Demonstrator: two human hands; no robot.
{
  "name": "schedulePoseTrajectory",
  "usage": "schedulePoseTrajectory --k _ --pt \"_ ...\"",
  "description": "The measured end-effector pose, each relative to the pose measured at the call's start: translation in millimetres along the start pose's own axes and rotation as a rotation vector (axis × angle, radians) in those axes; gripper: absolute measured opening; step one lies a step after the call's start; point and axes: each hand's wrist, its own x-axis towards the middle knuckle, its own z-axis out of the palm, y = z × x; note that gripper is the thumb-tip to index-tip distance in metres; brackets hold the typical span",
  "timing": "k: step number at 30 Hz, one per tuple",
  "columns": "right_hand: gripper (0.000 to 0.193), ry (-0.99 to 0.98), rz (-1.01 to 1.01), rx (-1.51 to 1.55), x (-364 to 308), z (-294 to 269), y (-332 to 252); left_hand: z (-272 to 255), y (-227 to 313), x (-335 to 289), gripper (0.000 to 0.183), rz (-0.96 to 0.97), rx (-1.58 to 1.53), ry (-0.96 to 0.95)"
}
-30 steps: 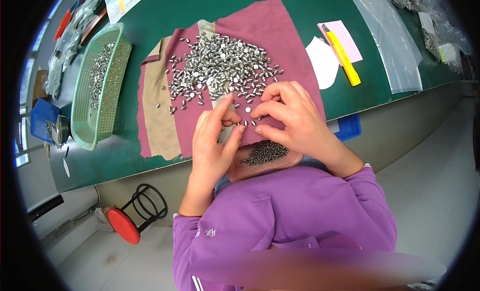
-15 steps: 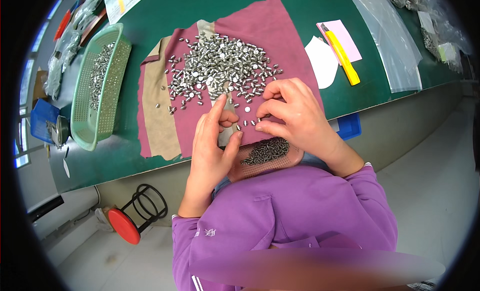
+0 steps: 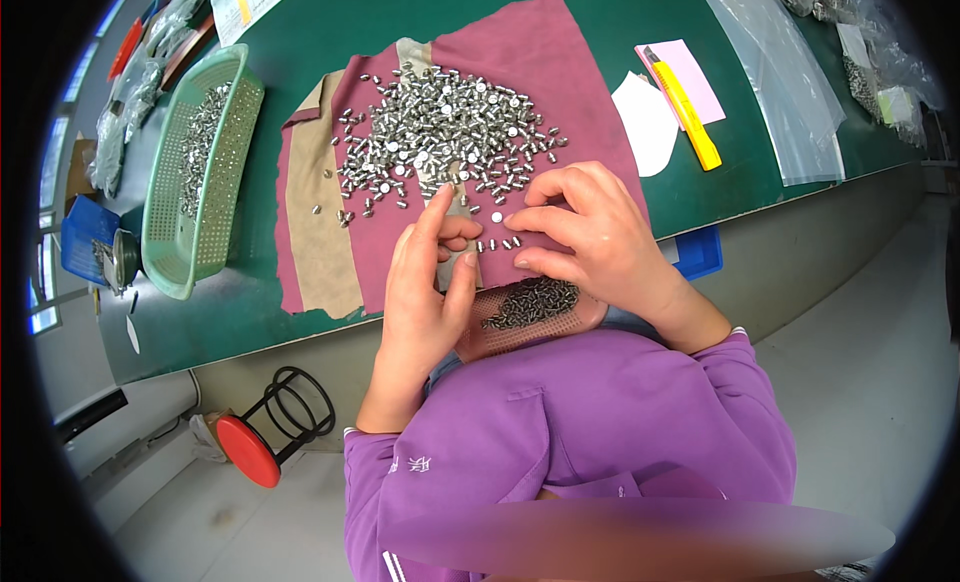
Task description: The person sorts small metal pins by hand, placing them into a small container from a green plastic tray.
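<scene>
A pile of small silvery metal studs [image 3: 450, 127], short and cylindrical, covers much of a maroon cloth with beige stripes [image 3: 560, 52]. Near the cloth's front edge, several studs stand in a short row [image 3: 492, 245] between my two hands. My left hand [image 3: 425, 277] is beside the row's left end, thumb and forefinger apart, its other fingers curled, with nothing visible in it. At the right end, my right hand [image 3: 600, 232] has thumb and forefinger spread around the last stud without visibly gripping it. One stud showing a pale round face [image 3: 497, 218] lies just behind the row.
Below the cloth's edge, a pink basket [image 3: 470, 347] on my lap holds dark metal pieces. A green basket [image 3: 155, 232] with metal parts stands left on the green table [image 3: 290, 332]. To the right lie a yellow utility knife [image 3: 690, 122], paper and clear plastic bags [image 3: 790, 92]. A red stool [image 3: 248, 452] stands lower left.
My right thumb and forefinger have spread apart from the stud at the row's right end, and it stands there uncovered. My left hand has barely moved.
</scene>
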Motion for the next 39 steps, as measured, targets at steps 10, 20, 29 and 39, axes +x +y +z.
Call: schedulePoseTrajectory --k 10,20,29,39 --pt "0.011 0.006 0.048 -0.008 1 8 -4 6 6 6 0.075 -0.039 0.029 0.009" --pt "0.02 -0.045 0.065 0.052 -2 2 -3 0 5 4 0.082 -0.004 -0.022 -0.066" --pt "0.016 -0.01 -0.018 -0.009 -4 8 -1 1 6 6 0.077 0.07 0.03 -0.082" --pt "0.029 -0.031 0.119 0.039 -6 -22 -1 -8 11 2 0.082 -0.044 -0.189 -0.222"
